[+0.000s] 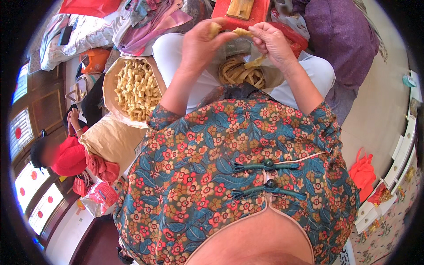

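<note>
My left hand [201, 46] is closed around a small pale-yellow piece, partly hidden by the fingers. My right hand [271, 46] pinches a twisted pale-yellow strip [242, 32] close to my left fingertips; another length of strip [254, 62] hangs under the right fingers. Below both hands, between my white-trousered legs, a bundle of long yellow strips [240, 74] sits in a container. Left of my legs, short knotted yellow pieces [132, 90] fill a paper-lined container [110, 77]. Beyond my hands is a red tray [252, 22] with a wooden board [240, 8] on it.
A person in red [70, 154] is at the left beside brown paper [110, 141], with plastic bags [99, 198] nearby. Folded cloths [150, 17] lie at the upper left, purple fabric [335, 39] at the upper right, and an orange bag [362, 172] on the floor at right.
</note>
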The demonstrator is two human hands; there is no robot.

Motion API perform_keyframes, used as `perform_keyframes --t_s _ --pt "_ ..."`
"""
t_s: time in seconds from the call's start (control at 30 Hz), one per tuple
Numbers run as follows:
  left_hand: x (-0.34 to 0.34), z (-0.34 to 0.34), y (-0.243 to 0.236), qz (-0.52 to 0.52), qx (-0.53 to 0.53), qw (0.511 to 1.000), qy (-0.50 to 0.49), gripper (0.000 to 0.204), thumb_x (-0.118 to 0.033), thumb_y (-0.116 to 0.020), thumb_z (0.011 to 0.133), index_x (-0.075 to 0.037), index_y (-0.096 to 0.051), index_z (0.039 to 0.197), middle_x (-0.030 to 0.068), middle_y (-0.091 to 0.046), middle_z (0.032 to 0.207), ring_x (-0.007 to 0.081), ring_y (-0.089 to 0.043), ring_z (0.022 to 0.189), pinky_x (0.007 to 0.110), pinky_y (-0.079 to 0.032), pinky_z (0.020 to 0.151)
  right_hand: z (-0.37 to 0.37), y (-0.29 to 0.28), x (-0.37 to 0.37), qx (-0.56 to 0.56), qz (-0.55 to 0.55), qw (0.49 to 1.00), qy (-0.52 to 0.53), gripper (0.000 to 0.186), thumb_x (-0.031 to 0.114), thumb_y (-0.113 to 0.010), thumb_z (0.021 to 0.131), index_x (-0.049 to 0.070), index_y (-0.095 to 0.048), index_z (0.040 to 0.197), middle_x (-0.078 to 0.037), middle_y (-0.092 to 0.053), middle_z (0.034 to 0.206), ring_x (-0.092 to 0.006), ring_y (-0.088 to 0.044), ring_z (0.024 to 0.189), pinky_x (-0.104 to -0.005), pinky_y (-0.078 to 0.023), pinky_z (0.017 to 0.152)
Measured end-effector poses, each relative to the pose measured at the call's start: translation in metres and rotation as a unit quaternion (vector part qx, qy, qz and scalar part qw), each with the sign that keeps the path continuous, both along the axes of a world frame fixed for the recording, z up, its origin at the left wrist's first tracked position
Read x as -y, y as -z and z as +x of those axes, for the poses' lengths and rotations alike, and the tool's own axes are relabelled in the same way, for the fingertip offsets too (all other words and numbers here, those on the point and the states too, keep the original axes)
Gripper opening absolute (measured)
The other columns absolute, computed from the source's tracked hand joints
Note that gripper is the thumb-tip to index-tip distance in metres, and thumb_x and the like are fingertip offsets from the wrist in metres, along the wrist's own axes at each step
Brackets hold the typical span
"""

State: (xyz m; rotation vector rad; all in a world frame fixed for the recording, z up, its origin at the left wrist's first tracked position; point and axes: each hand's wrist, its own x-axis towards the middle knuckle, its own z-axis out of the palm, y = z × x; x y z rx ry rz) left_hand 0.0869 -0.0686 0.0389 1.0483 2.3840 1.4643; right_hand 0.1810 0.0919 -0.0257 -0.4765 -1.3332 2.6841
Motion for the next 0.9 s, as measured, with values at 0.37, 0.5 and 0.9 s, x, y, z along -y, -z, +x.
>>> perform_keyframes --t_s 0.37,0.5,0.9 --pt "0.001 -0.006 0.020 -0.309 -0.214 0.914 0.152 0.017 -0.021 -0.054 0.081 -0.013 -0.057 0.096 0.0072 -0.057 0.097 0.0311 -0.059 0.081 0.041 -0.048 0.065 0.005 0.000 0.014 0.072 0.157 0.976 -0.136 0.029 0.029 -0.054 0.088 0.004 -0.056 0.073 0.001 -0.052 0.057 -0.0063 -0.048 0.048 -0.0208 -0.039 0.044" --pt "0.004 -0.026 0.035 -0.189 -0.261 0.932 0.168 0.021 -0.015 -0.059 0.077 -0.011 -0.056 0.098 0.0047 -0.060 0.098 0.0276 -0.060 0.082 0.036 -0.049 0.064 0.008 -0.023 0.023 0.031 0.183 0.978 -0.095 0.023 0.020 -0.054 0.086 0.002 -0.057 0.070 0.004 -0.047 0.056 -0.0041 -0.040 0.049 -0.0211 -0.032 0.045" --pt "-0.029 -0.048 0.024 0.063 0.387 0.916 0.081 0.022 -0.017 -0.055 0.088 -0.005 -0.055 0.106 -0.0035 -0.050 0.069 0.0041 -0.046 0.053 0.017 -0.036 0.047 -0.019 -0.022 -0.016 0.028 0.219 0.972 0.076 0.023 0.022 -0.062 0.083 0.003 -0.061 0.070 0.003 -0.051 0.055 -0.0028 -0.041 0.048 -0.0188 -0.032 0.044"
